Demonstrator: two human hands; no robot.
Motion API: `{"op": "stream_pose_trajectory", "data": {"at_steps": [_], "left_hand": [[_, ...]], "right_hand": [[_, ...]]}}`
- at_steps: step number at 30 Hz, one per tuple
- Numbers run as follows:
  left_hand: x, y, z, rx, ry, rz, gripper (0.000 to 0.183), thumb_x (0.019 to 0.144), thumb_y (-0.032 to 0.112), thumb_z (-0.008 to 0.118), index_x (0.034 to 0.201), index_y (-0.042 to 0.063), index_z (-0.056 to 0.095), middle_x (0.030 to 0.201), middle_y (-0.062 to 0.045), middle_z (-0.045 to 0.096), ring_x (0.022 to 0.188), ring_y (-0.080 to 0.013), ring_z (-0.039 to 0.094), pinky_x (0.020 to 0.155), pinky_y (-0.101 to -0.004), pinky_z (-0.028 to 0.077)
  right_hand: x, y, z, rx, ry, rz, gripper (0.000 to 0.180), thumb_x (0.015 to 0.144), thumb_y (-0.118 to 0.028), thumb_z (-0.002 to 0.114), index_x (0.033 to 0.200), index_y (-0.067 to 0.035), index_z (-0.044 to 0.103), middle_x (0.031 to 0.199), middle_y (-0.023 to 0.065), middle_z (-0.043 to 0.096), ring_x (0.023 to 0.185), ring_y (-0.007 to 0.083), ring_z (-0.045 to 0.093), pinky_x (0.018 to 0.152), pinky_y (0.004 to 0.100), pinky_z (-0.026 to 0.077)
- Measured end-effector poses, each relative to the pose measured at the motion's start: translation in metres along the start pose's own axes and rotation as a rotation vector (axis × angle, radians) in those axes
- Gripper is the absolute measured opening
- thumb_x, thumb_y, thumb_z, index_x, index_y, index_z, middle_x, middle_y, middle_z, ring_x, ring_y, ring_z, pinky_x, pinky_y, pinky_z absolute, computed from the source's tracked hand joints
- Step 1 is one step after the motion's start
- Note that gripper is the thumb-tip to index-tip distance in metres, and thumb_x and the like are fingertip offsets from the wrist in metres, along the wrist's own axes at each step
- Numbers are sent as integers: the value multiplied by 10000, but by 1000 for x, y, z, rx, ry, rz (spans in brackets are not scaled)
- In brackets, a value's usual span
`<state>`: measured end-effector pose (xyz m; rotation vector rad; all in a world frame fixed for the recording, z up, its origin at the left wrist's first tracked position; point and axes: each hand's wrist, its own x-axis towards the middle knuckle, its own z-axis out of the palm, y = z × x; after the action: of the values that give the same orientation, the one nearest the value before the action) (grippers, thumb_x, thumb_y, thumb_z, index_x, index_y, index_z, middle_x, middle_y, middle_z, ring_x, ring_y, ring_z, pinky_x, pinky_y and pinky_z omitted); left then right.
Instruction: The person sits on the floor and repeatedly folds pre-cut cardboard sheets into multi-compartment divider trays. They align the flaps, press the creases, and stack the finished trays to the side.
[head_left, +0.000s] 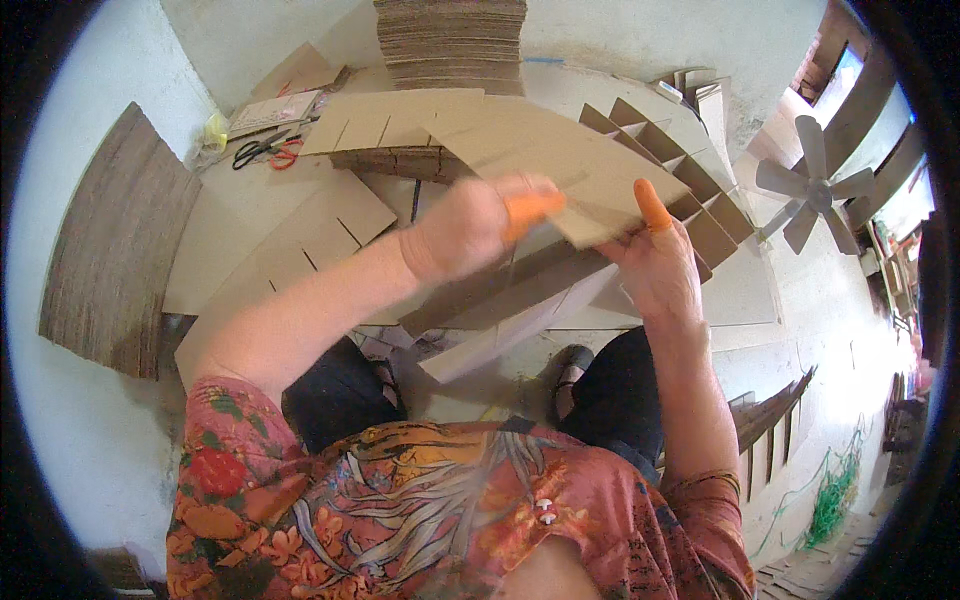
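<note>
A tan cardboard sheet (570, 161) lies slanted between my two hands, its lower corner blurred. My right hand (660, 259) holds its right end, fingers underneath and the thumb, in an orange finger cot, along the edge. At its left edge is my left hand (476, 214), blurred by motion, with curled fingers and orange covering; its grip is unclear. Under the sheet, a folded or stacked cardboard strip (502, 296) slants past the table's front edge. A cardboard divider grid (679, 169) of crossed strips stands just beyond my right hand, partly covered by the sheet.
Slotted cardboard pieces (315, 232) lie at the left of the table (750, 289). Black-handled scissors (259, 148) and red-handled scissors (285, 154) are at the back left. Cardboard stacks stand at the back (450, 45) and left (112, 255). A fan (817, 191) is on the right.
</note>
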<state>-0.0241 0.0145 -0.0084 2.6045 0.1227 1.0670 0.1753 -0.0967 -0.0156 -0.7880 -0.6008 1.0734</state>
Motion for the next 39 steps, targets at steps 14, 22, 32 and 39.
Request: {"op": "stream_pose_trajectory", "data": {"at_steps": [14,22,32,39], "left_hand": [[-197,-30,-41,50,796,-974,326,986,244,442,1116,2,618,1009,-65,640,940,-141,577,866,-296,438],[-248,-51,3,-119,616,-1047,222,942,181,523,1006,-5,627,841,-35,623,723,-115,557,636,-267,437],[-228,-36,12,-60,471,-985,227,931,188,518,961,-8,627,741,-28,624,688,-117,587,606,-262,455],[-228,-29,21,-282,542,-894,179,892,150,567,953,-8,625,817,-26,616,759,-120,574,676,-246,454]], "right_hand": [[-59,-15,-65,-559,330,-545,149,844,-8,607,982,9,664,947,17,640,859,78,519,716,245,427],[-56,14,-102,-976,297,-254,107,857,-43,610,935,10,661,864,12,641,832,107,524,763,274,425],[-53,26,-82,-917,200,-405,222,870,-70,588,1078,6,606,1030,25,619,922,141,547,808,288,434],[-64,27,-92,-963,211,-379,308,842,-6,613,1148,17,581,1030,68,647,924,194,614,806,304,471]]}}
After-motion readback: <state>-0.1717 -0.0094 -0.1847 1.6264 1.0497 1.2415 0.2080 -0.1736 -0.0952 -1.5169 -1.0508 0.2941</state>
